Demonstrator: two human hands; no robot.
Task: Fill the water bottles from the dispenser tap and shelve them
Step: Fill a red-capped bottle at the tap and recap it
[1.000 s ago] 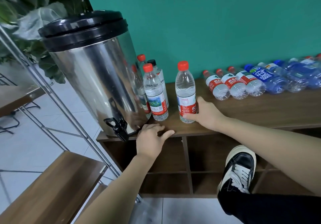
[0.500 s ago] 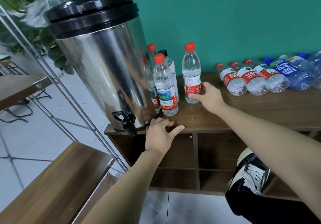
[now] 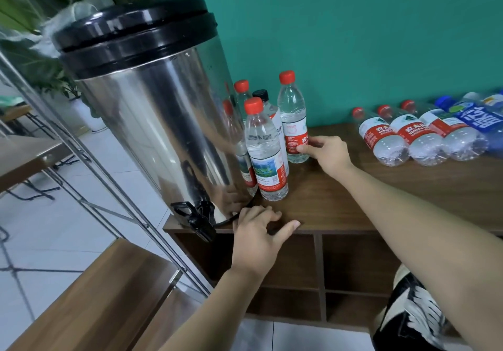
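Observation:
A steel dispenser [image 3: 152,122] with a black lid stands at the left end of the wooden shelf unit [image 3: 340,201], and its black tap [image 3: 196,214] hangs over the front edge. Right beside it stand several filled bottles, the nearest a red-capped one [image 3: 262,143]. My right hand [image 3: 329,154] holds the lower part of another upright red-capped bottle [image 3: 292,116], fingers curled against its red label, close to the green wall. My left hand [image 3: 255,239] rests on the shelf's front edge just right of the tap, with relaxed fingers and nothing in it.
Three red-capped bottles [image 3: 386,138] and some blue-labelled ones [image 3: 479,116] lie on their sides at the right. Open cubbies [image 3: 353,263] sit under the top. A metal rack [image 3: 81,154] with wooden boards stands left, with a plant [image 3: 32,10] behind it. A shoe [image 3: 411,318] is at lower right.
My right hand has slid the upright red-capped bottle back and left towards the wall, up to the other standing bottles. My left hand has stayed on the shelf edge.

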